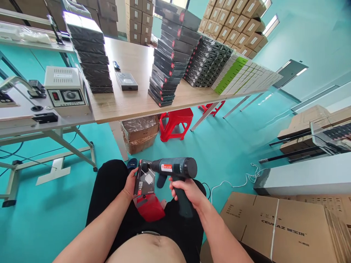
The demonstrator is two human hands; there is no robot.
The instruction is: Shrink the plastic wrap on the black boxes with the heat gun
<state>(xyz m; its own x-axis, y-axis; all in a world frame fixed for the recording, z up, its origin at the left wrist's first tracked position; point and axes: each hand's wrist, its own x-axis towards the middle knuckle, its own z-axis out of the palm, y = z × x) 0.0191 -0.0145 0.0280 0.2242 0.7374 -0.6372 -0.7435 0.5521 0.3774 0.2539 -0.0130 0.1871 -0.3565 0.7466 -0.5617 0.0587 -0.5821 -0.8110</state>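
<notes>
My right hand [189, 191] is wrapped round the handle of a dark heat gun [177, 167] with a red and white label. Its nozzle points left, at the upper part of a small black box [147, 182]. That box shows a white device printed on its face, and my left hand [130, 185] grips it by the left edge. Box and heat gun are both above my lap, over the red stool [150, 208] I sit on. Whether the nozzle touches the box, I cannot tell.
A wooden table [131, 104] ahead carries tall stacks of wrapped black boxes [171, 54] and a single flat box [126, 81]. At left stands a sealing machine [65, 91]. A red stool [177, 122] is under the table; flattened cartons [263, 223] lie at right.
</notes>
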